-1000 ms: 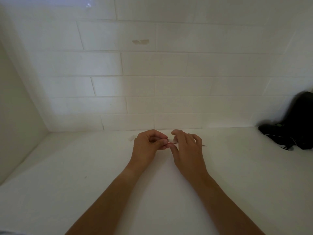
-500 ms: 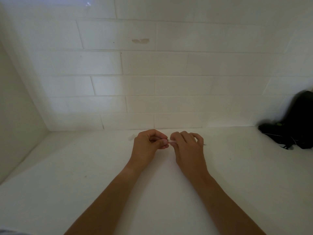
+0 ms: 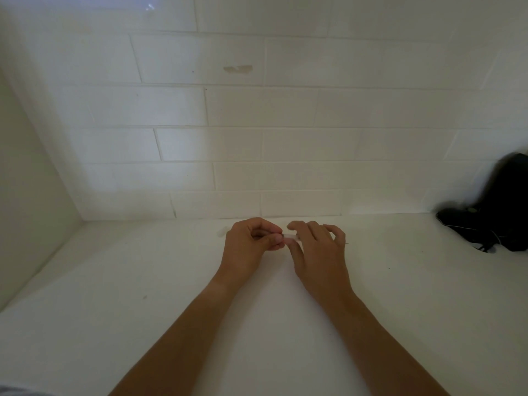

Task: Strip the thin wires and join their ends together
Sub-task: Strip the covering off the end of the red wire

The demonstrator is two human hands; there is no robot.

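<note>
Left hand (image 3: 248,247): fingers curled, thumb and forefinger pinched on one end of a thin pale wire (image 3: 290,238).
Right hand (image 3: 317,252): thumb and forefinger closed on the wire's other end, remaining fingers loosely spread.
Wire: short pale stretch showing between the two pinches, above the far middle of the white counter (image 3: 143,281); a thin tip (image 3: 346,243) pokes out right of the right hand.
Tiled wall (image 3: 257,124): directly behind the hands.
Black object (image 3: 508,204): far right, well apart, trailing cords.

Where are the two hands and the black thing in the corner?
left hand (image 3: 248,244), head view, on the back of the hand.
right hand (image 3: 320,252), head view, on the back of the hand.
black thing (image 3: 511,201), head view, on its dark body.
</note>
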